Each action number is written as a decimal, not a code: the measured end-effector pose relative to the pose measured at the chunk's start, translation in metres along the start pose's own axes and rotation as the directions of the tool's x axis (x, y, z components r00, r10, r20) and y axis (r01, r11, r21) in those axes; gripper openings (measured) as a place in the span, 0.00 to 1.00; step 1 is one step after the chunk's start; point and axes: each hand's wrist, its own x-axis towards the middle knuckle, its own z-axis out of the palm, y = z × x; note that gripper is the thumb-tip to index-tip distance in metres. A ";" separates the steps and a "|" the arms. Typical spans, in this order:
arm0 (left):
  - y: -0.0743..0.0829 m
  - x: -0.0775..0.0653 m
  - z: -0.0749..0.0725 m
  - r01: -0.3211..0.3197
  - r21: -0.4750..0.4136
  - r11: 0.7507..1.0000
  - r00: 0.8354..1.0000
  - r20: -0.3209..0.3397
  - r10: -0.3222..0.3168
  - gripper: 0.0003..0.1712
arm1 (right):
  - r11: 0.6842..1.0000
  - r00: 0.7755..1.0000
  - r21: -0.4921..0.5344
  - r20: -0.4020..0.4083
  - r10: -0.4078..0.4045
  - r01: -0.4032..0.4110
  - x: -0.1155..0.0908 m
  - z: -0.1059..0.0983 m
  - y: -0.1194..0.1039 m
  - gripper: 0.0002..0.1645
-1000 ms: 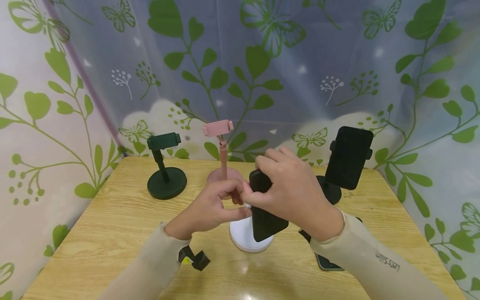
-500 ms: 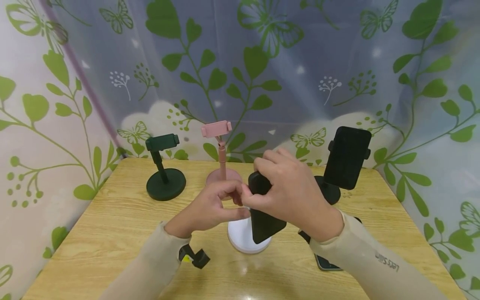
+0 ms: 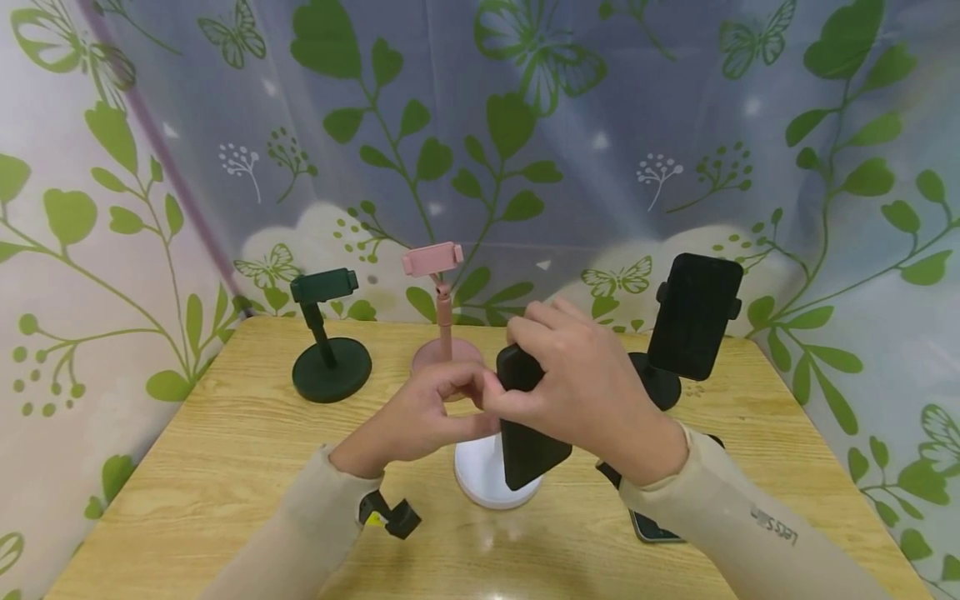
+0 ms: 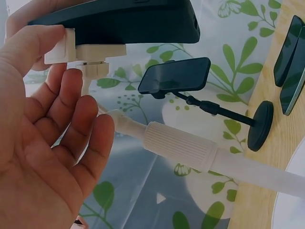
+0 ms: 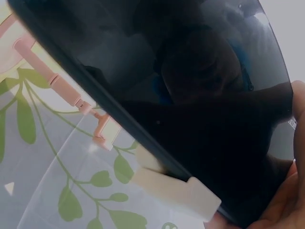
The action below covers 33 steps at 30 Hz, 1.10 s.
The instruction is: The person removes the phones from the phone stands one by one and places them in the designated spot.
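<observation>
My right hand (image 3: 588, 375) grips a black smartphone (image 3: 532, 454) over the white phone stand (image 3: 483, 482). In the right wrist view the phone's dark screen (image 5: 190, 109) fills much of the picture, and one end of the white clamp (image 5: 178, 191) hooks over its edge. My left hand (image 3: 427, 412) pinches the clamp at that edge. Its thumb lies on the clamp end (image 4: 62, 47) in the left wrist view, with the other fingers curled below. The stand's ribbed pole (image 4: 181, 145) runs from the clamp down to its round base.
Behind stand a green phone stand (image 3: 330, 367) and a pink one (image 3: 442, 312), their holders without phones. At the right a black stand (image 3: 660, 387) bears another phone (image 3: 696, 317). A phone (image 3: 656, 529) lies on the wooden table (image 3: 247, 475), partly under my right sleeve.
The view has shifted slightly. Both hands keep nearly the same place on the phone and clamp, and my left thumb has come marginally closer to the clamp.
</observation>
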 end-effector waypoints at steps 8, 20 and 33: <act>0.001 -0.001 0.003 0.004 0.009 1.000 0.999 -0.037 -0.004 0.10 | 1.000 1.000 0.010 -0.004 -0.012 0.012 -0.001 0.000 0.002 0.20; 0.001 -0.003 0.005 0.034 -0.014 0.999 0.998 -0.056 -0.035 0.10 | 0.999 1.000 0.035 -0.002 -0.003 0.003 -0.003 0.002 0.003 0.20; 0.002 -0.007 0.010 0.042 -0.006 0.999 0.996 -0.072 -0.042 0.12 | 0.999 1.000 0.046 -0.016 -0.013 0.013 -0.004 0.003 0.005 0.18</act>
